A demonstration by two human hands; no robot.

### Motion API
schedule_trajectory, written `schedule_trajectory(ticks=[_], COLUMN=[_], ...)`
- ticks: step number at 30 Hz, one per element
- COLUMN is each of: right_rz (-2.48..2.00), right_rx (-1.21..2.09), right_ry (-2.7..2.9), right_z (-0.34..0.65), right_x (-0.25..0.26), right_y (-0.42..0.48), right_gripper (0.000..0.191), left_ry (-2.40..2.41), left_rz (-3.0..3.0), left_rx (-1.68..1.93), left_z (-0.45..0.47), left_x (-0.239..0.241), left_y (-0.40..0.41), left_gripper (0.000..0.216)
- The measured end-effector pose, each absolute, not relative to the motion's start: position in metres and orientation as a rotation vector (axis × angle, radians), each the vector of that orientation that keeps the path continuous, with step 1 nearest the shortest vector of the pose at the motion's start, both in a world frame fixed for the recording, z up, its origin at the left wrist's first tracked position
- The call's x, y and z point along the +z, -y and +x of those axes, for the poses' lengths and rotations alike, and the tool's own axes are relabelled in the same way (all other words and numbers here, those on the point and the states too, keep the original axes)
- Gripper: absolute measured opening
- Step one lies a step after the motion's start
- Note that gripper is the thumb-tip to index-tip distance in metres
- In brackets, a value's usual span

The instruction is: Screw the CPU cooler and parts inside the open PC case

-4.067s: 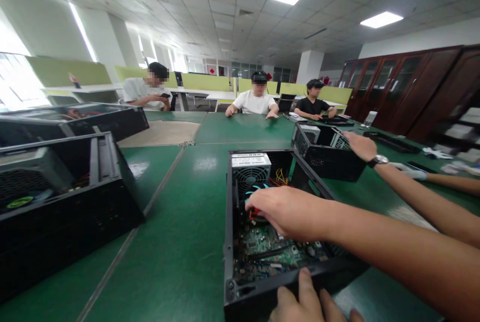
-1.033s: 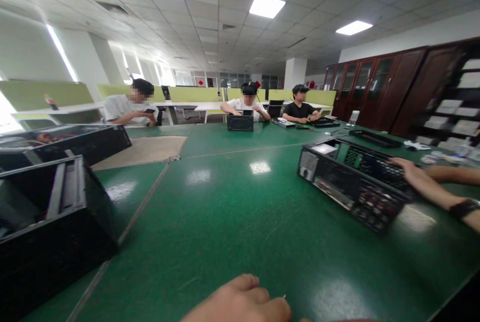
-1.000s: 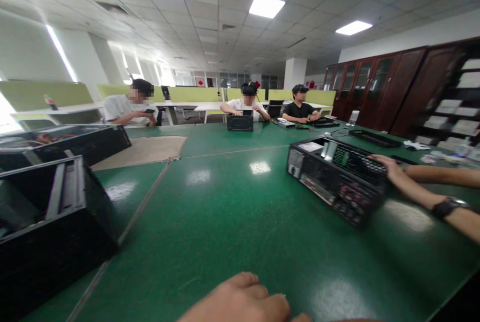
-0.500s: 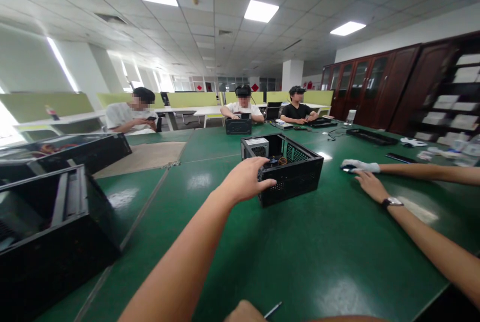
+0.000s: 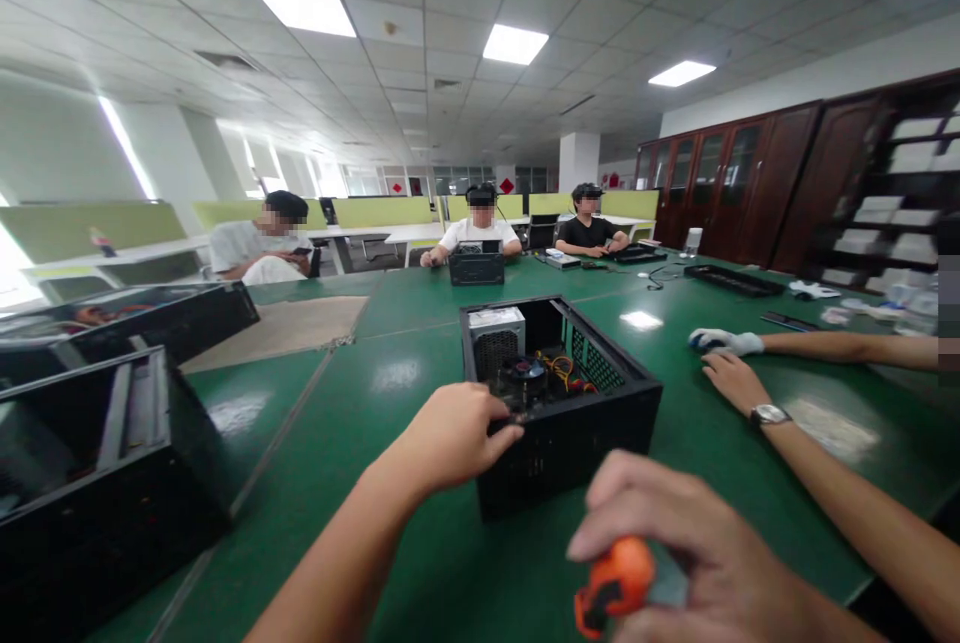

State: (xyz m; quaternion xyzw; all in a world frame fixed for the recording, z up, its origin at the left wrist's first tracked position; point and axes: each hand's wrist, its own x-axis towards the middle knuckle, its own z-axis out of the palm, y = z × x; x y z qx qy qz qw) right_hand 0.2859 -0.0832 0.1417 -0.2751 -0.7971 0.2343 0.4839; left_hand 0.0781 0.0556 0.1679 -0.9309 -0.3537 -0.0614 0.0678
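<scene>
A small black computer case (image 5: 570,443) stands open-topped on the green table (image 5: 337,483), showing a fan, a power supply and coloured wires inside. My left hand (image 5: 450,435) grips the case's near left top edge. My right hand (image 5: 690,553) is raised close to the camera, in front of the case, and is closed around an orange-and-black tool handle (image 5: 616,583); the tool's tip is hidden.
A co-worker's bare hand with a wristwatch (image 5: 739,385) and a white-gloved hand (image 5: 724,340) rest on the table right of the case. Two larger open black cases (image 5: 105,463) stand at the left. Three people sit at the far end, one behind a small black case (image 5: 476,267).
The case has come closer to me, with my left hand now on its near edge. My right hand has risen into view holding the orange tool handle.
</scene>
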Motion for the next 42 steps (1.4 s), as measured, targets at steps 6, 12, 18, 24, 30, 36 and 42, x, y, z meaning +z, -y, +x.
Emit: schedule_trajectory(ticks=[6,12,18,24,30,36,42], right_rz=[-0.859,-0.922,-0.968,-0.943,-0.995,-1.149,-1.058], right_rx=[0.571,0.605,0.645,0.618,0.583,0.414,0.282], right_ry=[1.395,1.508,1.605,1.628,1.675,1.845,2.069], right_z=[0.349,0.332,0.332,0.330,0.329,0.325,0.303], right_x=[0.161,0.146,0.137,0.139,0.137,0.155,0.177], right_y=[0.104,0.104,0.103,0.101,0.104,0.088,0.031], right_gripper=[0.026,0.028,0.028,0.027,0.029,0.035,0.028], left_ry=[0.895,0.684,0.487,0.752,0.892,0.910,1.075], left_rz=[-3.224,-3.245,-3.171,-2.947,-2.731,-2.991,-3.245], left_rx=[0.124,0.430,0.671,0.636,0.626,0.210,-0.807], left_z=[0.042,0.083,0.109,0.103,0.107,0.086,0.041], left_x=[0.217,0.200,0.163,0.181,0.166,0.187,0.180], left_y=[0.023,-0.052,-0.073,-0.056,-0.049,-0.060,-0.071], left_gripper=[0.030,0.099,0.093,0.082,0.061,0.071,0.031])
